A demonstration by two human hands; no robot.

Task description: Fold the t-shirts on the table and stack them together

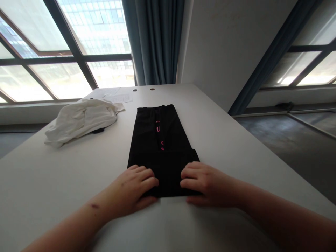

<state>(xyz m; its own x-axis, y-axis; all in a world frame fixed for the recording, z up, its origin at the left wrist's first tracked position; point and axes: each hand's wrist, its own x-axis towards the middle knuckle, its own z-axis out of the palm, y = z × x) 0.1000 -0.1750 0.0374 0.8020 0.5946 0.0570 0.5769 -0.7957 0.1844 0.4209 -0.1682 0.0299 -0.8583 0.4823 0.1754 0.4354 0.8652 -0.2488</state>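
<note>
Nearest the camera, both forearms reach in over a white table (236, 147). The left hand (131, 190) lies palm down on the near left corner of a black garment (160, 147), its fingers (147, 176) curled over the cloth and the thumb below the near edge, so the hem sits between thumb and fingers. The right hand (207, 183) does the same at the near right corner, fingers on top, thumb under the edge. Whether either hand truly pinches the cloth or only presses on it is hard to tell from this angle. The two hands are near each other but apart, with bare black cloth between them.

The garment lies flat in the middle of the table, folded into a long narrow strip running away from the person, with pink lettering (159, 138) down its middle. Its near part is slightly wider on the right.

Farther off to the left lies a crumpled white cloth (78, 120). Beyond it, sheets of paper (117, 95) rest near the far edge, below the window (65, 45) and a blue curtain (154, 38)
</note>
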